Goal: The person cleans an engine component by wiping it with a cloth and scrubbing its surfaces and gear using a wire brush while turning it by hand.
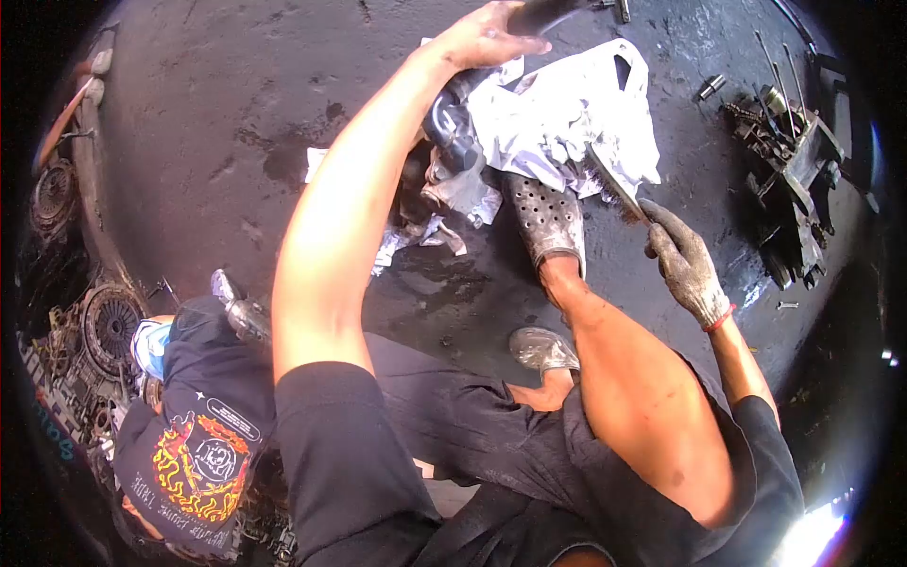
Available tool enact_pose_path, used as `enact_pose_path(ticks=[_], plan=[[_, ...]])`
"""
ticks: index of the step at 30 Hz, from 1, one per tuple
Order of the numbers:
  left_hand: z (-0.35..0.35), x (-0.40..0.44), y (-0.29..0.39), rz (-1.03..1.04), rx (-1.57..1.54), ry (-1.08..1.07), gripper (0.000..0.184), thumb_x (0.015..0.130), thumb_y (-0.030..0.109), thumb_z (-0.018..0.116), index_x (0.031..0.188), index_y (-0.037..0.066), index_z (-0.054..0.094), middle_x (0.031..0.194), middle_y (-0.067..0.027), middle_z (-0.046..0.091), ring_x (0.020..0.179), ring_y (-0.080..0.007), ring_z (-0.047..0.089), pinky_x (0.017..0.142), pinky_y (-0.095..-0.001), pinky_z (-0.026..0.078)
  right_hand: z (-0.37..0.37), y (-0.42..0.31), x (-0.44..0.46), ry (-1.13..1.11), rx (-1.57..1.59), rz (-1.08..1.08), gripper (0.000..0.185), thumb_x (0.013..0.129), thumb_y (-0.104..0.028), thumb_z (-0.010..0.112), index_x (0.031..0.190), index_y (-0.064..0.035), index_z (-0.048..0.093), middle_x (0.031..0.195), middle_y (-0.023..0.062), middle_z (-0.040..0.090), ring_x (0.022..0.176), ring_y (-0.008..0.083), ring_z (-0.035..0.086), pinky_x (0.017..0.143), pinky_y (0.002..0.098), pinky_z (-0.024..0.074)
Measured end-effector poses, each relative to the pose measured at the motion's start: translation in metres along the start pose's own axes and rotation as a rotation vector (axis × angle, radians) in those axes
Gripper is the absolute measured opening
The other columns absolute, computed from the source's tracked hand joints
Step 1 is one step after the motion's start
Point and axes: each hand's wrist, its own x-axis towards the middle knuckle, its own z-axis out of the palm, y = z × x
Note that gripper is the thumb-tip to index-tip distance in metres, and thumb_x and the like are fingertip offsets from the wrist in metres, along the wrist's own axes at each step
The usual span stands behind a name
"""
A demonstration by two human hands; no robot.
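Note:
My left hand (487,38) is bare and reaches to the top edge of the view. Its fingers wrap round a dark cylindrical part (546,13), whose far end is partly cut off. My right hand (685,260), in a dirty work glove, is closed on the end of a wire brush (616,184), bristles facing down and left. The brush tip touches or overlaps a crumpled white plastic bag (567,113). Beside the bag, below my left hand, sits a dark metal part (453,137) with a rounded end, partly hidden by my forearm and scraps of white material.
My perforated clog (548,213) stands just below the bag. A greasy mechanical assembly (798,175) with rods lies at the right, near a small metal cylinder (711,87) and a spanner (787,305). Another person (203,444) crouches lower left beside clutch parts (111,321).

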Motion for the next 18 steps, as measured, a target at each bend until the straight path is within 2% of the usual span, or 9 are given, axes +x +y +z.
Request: enact_pose_path(ticks=[3,6,7,9,11,13,15,17,18], plan=[[0.003,0.008,-0.002,0.283,0.234,0.094,0.041,0.091,0.018,0.078,0.125,-0.001,0.065,0.102,-0.0101,0.072,0.086,-0.0110,0.064,0.076,-0.0293,0.055,0.000,0.009,0.002,0.034,0.007,-0.066,0.041,0.107,-0.021,0.050,0.144,-0.0049,0.056,0.091,0.0047,0.063,0.078,0.0114,0.056,0.072,0.0286,0.0484],[-0.017,-0.016,0.008,0.091,0.090,0.063,0.045,0.091,0.022,0.077,0.126,-0.003,0.064,0.105,-0.0149,0.072,0.091,-0.0173,0.068,0.082,-0.0334,0.056,0.007,0.014,0.000,0.023,0.014,-0.149,0.041,0.107,-0.022,0.049,0.145,-0.0058,0.056,0.086,0.0019,0.060,0.076,0.0095,0.053,0.068,0.0272,0.0469],[-0.023,-0.031,0.009,0.138,0.261,0.254,0.046,0.091,0.024,0.077,0.126,-0.003,0.064,0.105,-0.0159,0.072,0.094,-0.0223,0.069,0.085,-0.0352,0.057,0.009,0.012,0.001,0.012,0.017,-0.180,0.041,0.107,-0.021,0.049,0.145,-0.0055,0.056,0.086,0.0021,0.060,0.076,0.0097,0.053,0.068,0.0275,0.0473],[-0.039,-0.070,0.007,0.273,0.426,0.435,0.038,0.092,0.023,0.076,0.115,-0.005,0.064,0.096,-0.0139,0.070,0.088,-0.0242,0.070,0.081,-0.0376,0.059,0.012,0.004,0.002,-0.021,0.029,-0.166,0.041,0.107,-0.019,0.050,0.145,-0.0043,0.056,0.088,0.0029,0.061,0.077,0.0102,0.053,0.070,0.0279,0.0480],[-0.021,-0.129,0.019,0.210,0.701,0.648,0.031,0.083,0.021,0.080,0.105,0.002,0.069,0.100,-0.0174,0.072,0.091,-0.0337,0.071,0.086,-0.0427,0.055,0.010,0.000,0.006,-0.040,0.019,-0.180,0.040,0.106,-0.017,0.050,0.144,-0.0033,0.056,0.088,0.0034,0.061,0.077,0.0105,0.053,0.072,0.0280,0.0484],[0.034,-0.177,0.056,0.115,0.784,0.720,0.023,0.084,0.017,0.073,0.100,0.001,0.068,0.103,-0.0193,0.071,0.101,-0.0358,0.068,0.091,-0.0430,0.053,0.007,-0.002,0.013,-0.045,-0.001,-0.223,0.040,0.106,-0.014,0.051,0.144,-0.0024,0.057,0.087,0.0038,0.061,0.078,0.0107,0.053,0.072,0.0276,0.0485],[0.091,-0.194,0.066,-0.052,0.753,0.495,0.025,0.086,0.012,0.066,0.106,-0.001,0.068,0.119,-0.0211,0.068,0.117,-0.0375,0.062,0.099,-0.0437,0.051,-0.003,-0.019,0.019,-0.023,-0.086,-0.233,0.040,0.105,-0.010,0.050,0.144,-0.0005,0.055,0.086,0.0028,0.060,0.074,0.0090,0.050,0.069,0.0251,0.0469],[0.158,-0.170,0.017,0.064,0.867,0.627,0.038,0.088,0.012,0.062,0.124,-0.002,0.063,0.141,-0.0235,0.055,0.135,-0.0400,0.050,0.112,-0.0480,0.043,-0.023,-0.048,0.024,-0.033,-0.167,-0.226,0.042,0.103,-0.006,0.051,0.145,-0.0015,0.055,0.096,0.0077,0.068,0.073,0.0104,0.051,0.070,0.0255,0.0483],[0.177,-0.142,-0.003,0.091,0.839,0.699,0.049,0.088,0.012,0.061,0.134,-0.003,0.054,0.148,-0.0254,0.047,0.141,-0.0412,0.043,0.118,-0.0504,0.036,-0.031,-0.055,0.032,-0.034,-0.140,-0.289,0.042,0.105,-0.008,0.051,0.147,-0.0033,0.053,0.090,0.0015,0.061,0.070,0.0065,0.047,0.065,0.0217,0.0434]])
